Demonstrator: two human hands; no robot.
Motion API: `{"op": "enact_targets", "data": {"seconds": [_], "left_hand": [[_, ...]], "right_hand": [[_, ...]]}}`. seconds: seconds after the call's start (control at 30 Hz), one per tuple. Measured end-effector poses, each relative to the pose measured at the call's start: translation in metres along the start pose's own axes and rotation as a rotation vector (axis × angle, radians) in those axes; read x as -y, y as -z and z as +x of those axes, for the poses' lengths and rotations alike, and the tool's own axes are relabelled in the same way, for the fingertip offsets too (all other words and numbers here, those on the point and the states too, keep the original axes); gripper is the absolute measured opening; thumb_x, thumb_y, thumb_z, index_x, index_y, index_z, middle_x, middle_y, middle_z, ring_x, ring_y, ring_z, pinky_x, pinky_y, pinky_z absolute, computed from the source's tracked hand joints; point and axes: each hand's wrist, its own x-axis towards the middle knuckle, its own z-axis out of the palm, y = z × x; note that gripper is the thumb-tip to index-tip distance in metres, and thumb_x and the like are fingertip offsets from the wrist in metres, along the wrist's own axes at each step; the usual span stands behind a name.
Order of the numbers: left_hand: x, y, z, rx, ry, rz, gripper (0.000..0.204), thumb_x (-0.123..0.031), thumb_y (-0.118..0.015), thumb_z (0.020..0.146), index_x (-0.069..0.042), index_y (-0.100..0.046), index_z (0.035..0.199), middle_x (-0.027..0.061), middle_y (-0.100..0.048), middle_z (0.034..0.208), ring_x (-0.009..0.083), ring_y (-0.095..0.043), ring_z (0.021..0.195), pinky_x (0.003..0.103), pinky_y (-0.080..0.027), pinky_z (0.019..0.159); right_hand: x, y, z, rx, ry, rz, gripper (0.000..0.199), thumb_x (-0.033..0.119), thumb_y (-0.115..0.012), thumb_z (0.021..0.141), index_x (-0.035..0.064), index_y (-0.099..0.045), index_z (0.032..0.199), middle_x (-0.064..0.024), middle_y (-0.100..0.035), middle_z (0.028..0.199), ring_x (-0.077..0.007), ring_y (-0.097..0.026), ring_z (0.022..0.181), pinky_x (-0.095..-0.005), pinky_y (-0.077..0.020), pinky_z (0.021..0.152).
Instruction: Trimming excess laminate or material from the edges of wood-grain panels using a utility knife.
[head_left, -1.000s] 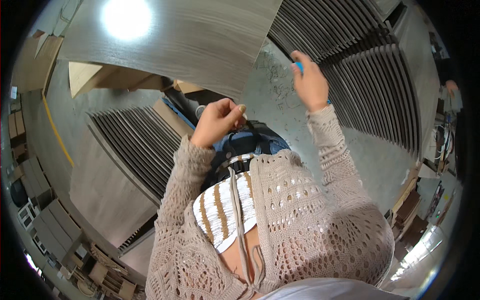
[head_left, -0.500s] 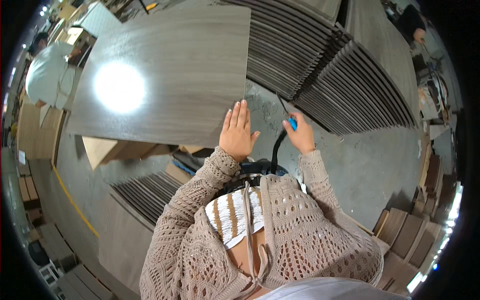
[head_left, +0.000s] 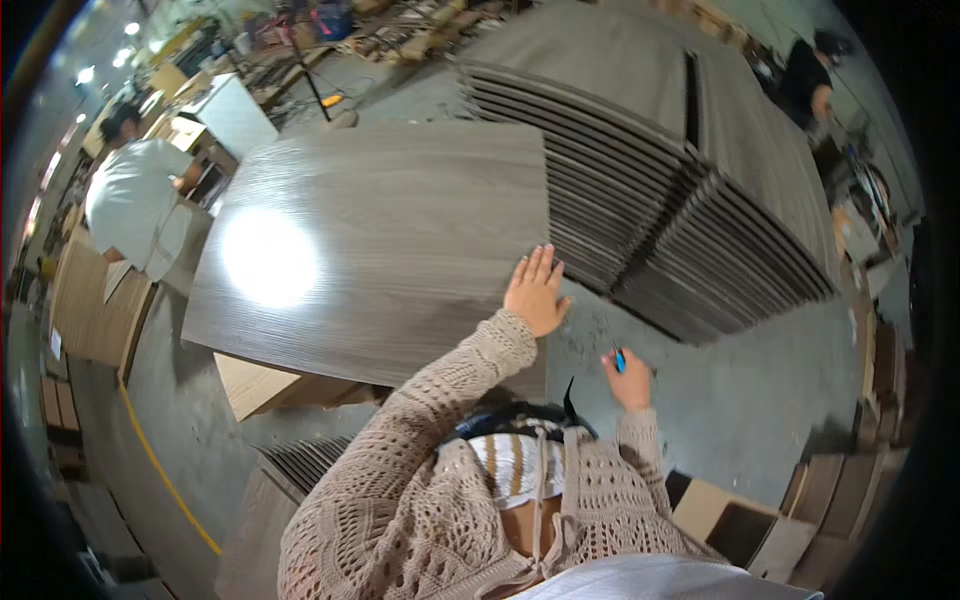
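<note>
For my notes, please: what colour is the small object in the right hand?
The small object shows bright blue, best in the head view.

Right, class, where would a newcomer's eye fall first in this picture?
First, the big grey board in the middle, with a white glare on its left half and the person's left hand laid at its right edge. Beyond it, to the right, rise stacks of boards with dark edges in close rows. Lower right, a bright blue tool stands out in the person's right hand, against the grey floor.
</note>
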Motion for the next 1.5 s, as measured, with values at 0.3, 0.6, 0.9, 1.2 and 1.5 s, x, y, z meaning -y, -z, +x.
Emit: {"op": "enact_targets", "data": {"seconds": [0.3,0.6,0.9,1.2,1.5], "left_hand": [[0.038,0.017,0.043,-0.024,0.205,-0.006,0.065,-0.044,-0.045,0.090,-0.008,-0.029,0.142,0.0121,-0.019,0.151,0.0284,-0.013,0.141,0.046,-0.010,0.113],[0.028,0.028,0.098,0.074,0.513,0.017,0.082,-0.030,-0.065,0.076,-0.018,-0.022,0.145,0.0077,-0.011,0.153,0.0274,-0.007,0.142,0.055,-0.007,0.112],[0.001,-0.016,0.109,0.012,0.701,0.218,0.075,-0.020,-0.059,0.082,-0.016,-0.021,0.146,0.0157,-0.014,0.152,0.0388,-0.014,0.139,0.069,-0.017,0.102],[-0.060,-0.023,0.013,-0.007,0.650,0.359,0.067,-0.014,-0.052,0.084,-0.018,-0.024,0.145,0.0133,-0.019,0.151,0.0335,-0.023,0.138,0.061,-0.024,0.104],[-0.127,-0.016,-0.133,-0.094,1.010,0.396,0.072,-0.013,-0.055,0.083,-0.025,-0.023,0.146,0.0007,-0.020,0.153,0.0226,-0.020,0.140,0.053,-0.007,0.112]], "right_hand": [[-0.028,-0.013,0.035,0.066,0.111,0.065,0.026,0.026,-0.068,0.079,0.0005,-0.062,0.080,-0.0166,-0.061,0.068,-0.0310,-0.060,0.064,-0.0383,-0.0454,0.062],[-0.023,-0.019,0.241,0.123,0.211,0.181,0.036,0.033,-0.067,0.083,-0.0019,-0.058,0.080,-0.0091,-0.056,0.061,-0.0208,-0.055,0.056,-0.0362,-0.0439,0.054],[0.048,-0.052,0.414,0.253,0.306,0.607,0.031,0.030,-0.056,0.090,0.0049,-0.060,0.108,-0.0034,-0.058,0.072,-0.0098,-0.051,0.052,-0.0248,-0.0434,0.043],[0.095,-0.093,0.450,0.563,0.609,0.219,0.038,0.034,-0.062,0.085,-0.0022,-0.062,0.096,-0.0156,-0.065,0.077,-0.0213,-0.062,0.071,-0.0363,-0.0480,0.066],[0.082,-0.048,0.316,0.865,0.460,0.349,0.035,0.032,-0.062,0.088,-0.0034,-0.064,0.088,-0.0020,-0.061,0.074,-0.0104,-0.053,0.069,-0.0283,-0.0445,0.063]]}}
